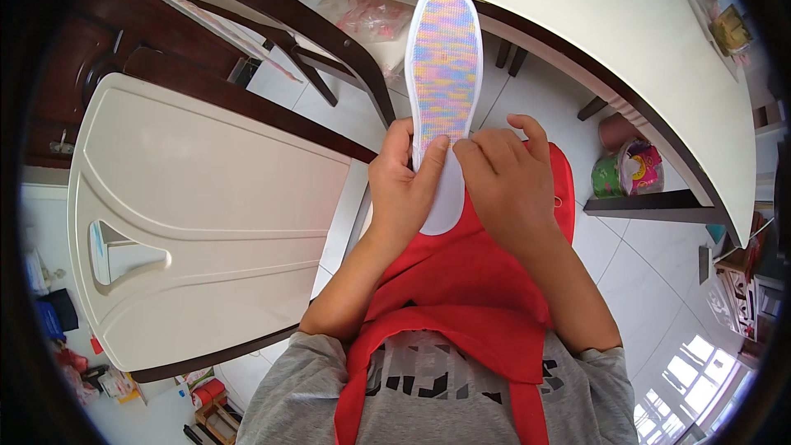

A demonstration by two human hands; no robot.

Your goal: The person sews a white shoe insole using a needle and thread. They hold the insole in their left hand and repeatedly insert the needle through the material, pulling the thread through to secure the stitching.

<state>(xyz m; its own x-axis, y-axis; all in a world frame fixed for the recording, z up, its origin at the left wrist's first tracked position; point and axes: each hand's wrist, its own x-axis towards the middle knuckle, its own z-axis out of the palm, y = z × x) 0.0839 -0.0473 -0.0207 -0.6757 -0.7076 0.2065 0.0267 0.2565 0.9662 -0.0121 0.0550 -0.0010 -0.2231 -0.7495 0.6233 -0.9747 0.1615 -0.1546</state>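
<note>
A shoe insole (446,68) with a white border points away from me above my lap. Multicoloured stitching in pink, blue, yellow and purple covers its front part, while the heel end (446,198) is plain white. My left hand (408,167) grips it around the middle by the left edge, thumb on top. At the right edge, where the stitching ends, my right hand (503,173) has thumb and index finger drawn together and the little finger raised. Whether a needle or thread is between those fingers cannot be seen. A red apron (463,278) covers my lap beneath.
A cream chair back (210,179) stands close on my left, with another dark-framed chair (296,12) beyond it. A pale pink strand (228,31) lies across that one. The curved white table (587,31) spans ahead and right. Below its edge sits a green-and-pink tub (627,170).
</note>
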